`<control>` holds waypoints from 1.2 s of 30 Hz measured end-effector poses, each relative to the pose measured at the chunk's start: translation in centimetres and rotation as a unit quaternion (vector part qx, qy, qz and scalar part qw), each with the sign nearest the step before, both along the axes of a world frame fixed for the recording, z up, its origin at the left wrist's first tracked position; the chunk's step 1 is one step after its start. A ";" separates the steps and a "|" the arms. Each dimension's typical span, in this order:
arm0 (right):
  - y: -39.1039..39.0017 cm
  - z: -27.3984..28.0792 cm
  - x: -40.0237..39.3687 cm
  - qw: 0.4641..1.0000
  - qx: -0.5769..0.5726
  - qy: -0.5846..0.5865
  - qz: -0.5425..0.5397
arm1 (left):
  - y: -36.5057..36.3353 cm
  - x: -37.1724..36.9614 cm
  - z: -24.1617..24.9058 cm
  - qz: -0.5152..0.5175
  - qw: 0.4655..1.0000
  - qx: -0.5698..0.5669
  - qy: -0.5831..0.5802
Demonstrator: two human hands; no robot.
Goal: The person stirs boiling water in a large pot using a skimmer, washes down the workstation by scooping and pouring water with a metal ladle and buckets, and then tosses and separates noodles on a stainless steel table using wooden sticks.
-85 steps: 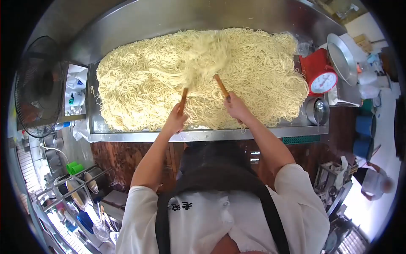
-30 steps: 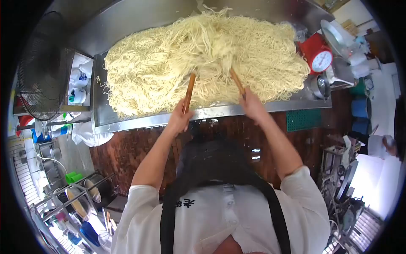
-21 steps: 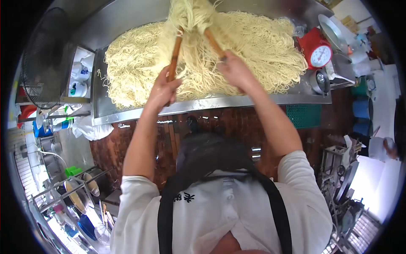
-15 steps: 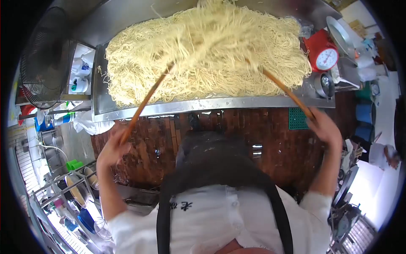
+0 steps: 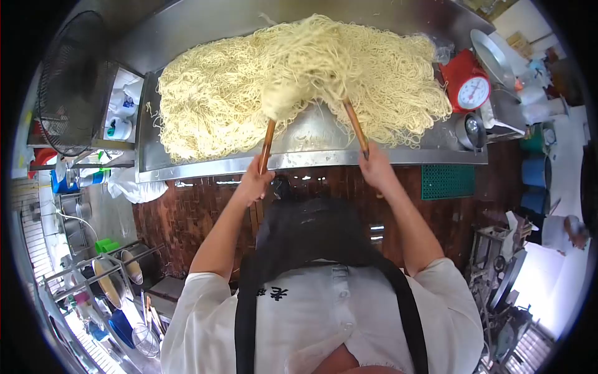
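A broad bed of pale yellow noodles [image 5: 212, 100] lies spread in a shallow metal tray [image 5: 305, 157]. My left hand [image 5: 254, 184] is closed round the lower end of a brown wooden stick [image 5: 267, 146]. Another wooden stick [image 5: 355, 123] is gripped in my right hand [image 5: 377, 167]. Both sticks point away from me, and their far ends are hidden in a raised clump of noodles [image 5: 311, 59], blurred at its left edge. Below the clump, a patch of wet metal shows between the sticks.
A red dial scale [image 5: 464, 78] with a metal pan stands at the right, near a small steel bowl [image 5: 471, 131]. A large caged fan [image 5: 70, 84] is at the left. Below the tray's right front edge lies a green mat [image 5: 447, 181]. Racks hold strainers and pots at lower left.
Both hands have come inward from the sides, bringing the sticks close together. Noodles have been gathered up into a central clump, baring metal at the tray's front.
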State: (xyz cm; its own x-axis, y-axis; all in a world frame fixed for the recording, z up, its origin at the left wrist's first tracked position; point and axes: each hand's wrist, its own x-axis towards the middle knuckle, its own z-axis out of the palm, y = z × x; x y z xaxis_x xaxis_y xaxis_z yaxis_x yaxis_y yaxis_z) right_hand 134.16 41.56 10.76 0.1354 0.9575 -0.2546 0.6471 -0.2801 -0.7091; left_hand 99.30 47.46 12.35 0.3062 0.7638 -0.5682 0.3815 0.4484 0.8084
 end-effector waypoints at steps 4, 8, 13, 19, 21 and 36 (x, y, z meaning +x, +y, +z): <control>2.4 -2.3 -3.1 0.998 0.000 0.069 -0.001 | 1.9 3.8 -1.6 -0.004 1.000 0.006 0.009; 6.0 10.5 -4.2 0.998 0.034 0.049 0.008 | 3.0 3.1 8.1 0.008 0.998 0.059 0.007; 0.6 9.3 0.7 0.988 -0.141 0.061 -0.015 | 0.8 -1.8 6.6 -0.122 0.935 0.130 0.307; -8.3 1.7 7.7 0.938 -0.184 0.211 -0.205 | 4.6 10.2 -3.6 -0.337 0.891 0.223 0.207; -8.4 2.5 9.8 0.946 -0.177 0.138 -0.233 | 7.8 15.4 -2.4 -0.349 0.899 0.172 0.203; -2.3 33.3 -10.3 0.933 -0.136 -0.324 -0.080 | 20.3 -34.9 7.1 -0.273 0.853 0.281 0.344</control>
